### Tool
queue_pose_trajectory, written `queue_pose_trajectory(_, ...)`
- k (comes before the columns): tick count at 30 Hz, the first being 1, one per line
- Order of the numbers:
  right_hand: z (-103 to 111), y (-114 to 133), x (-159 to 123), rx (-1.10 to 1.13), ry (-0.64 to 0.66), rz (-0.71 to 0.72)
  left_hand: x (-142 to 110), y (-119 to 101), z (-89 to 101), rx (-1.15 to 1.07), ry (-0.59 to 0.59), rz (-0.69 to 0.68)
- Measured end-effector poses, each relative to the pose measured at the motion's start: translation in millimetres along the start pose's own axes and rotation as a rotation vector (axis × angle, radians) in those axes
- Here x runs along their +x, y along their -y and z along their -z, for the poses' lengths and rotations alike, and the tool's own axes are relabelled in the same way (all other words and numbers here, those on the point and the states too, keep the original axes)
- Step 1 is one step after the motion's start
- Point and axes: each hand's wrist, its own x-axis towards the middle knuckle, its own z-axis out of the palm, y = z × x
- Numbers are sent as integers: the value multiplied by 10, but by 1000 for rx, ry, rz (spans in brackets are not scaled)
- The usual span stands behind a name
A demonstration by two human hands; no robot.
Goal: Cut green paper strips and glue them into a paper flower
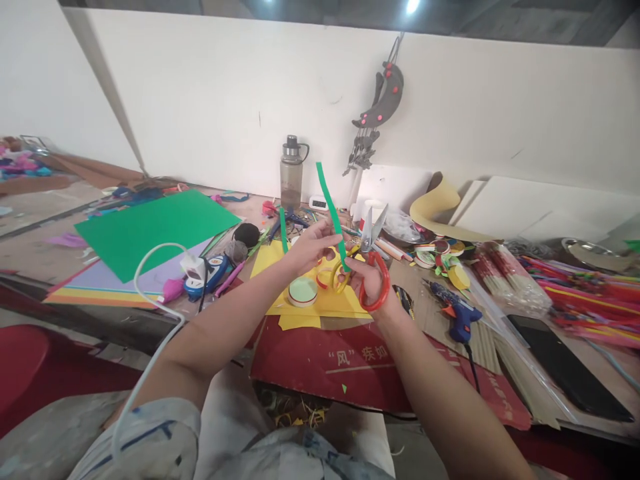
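Note:
My left hand is closed on a narrow green strip, which stands up from the fingers and bends slightly. The strip's lower end reaches the fingertips of my right hand. Hooked in that right hand is a pair of scissors with red handles; its metal blades point up and are spread apart. Below the hands lie yellow sheets and a round, pale-green-topped piece. Yellow rings sit partly hidden behind the fingers. Another green strip shows left of my left hand.
Green sheet tops a stack of coloured sheets at left. A water bottle stands by the wall. At right are a blue glue gun, a black phone and bundled colourful pipe cleaners. A white cable crosses my left arm.

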Motion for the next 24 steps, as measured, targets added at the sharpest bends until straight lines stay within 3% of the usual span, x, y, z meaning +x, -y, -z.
queue_pose_trajectory(5, 28, 82, -35, 208, 223, -188, -8, -135, -10, -169, 9, 37)
queue_pose_trajectory(9, 49, 34, -22, 200, 270, -204, 1, -154, -36, -149, -48, 14)
queue_pose_trajectory(12, 35, -24, -10, 85, 198, -136, -4, -190, -39, -119, -116, 7)
queue_pose_trajectory(15, 21, -48, -46, -194, 90, 21, -3, -237, -12, -90, -161, -17)
queue_pose_trajectory(19, 27, -41, -126, -491, 162, 107, 20, -237, 42, -29, -144, -49)
queue_pose_trajectory(24, 48, -24, -149, -533, 203, 67, 28, -203, 32, 100, -164, -46)
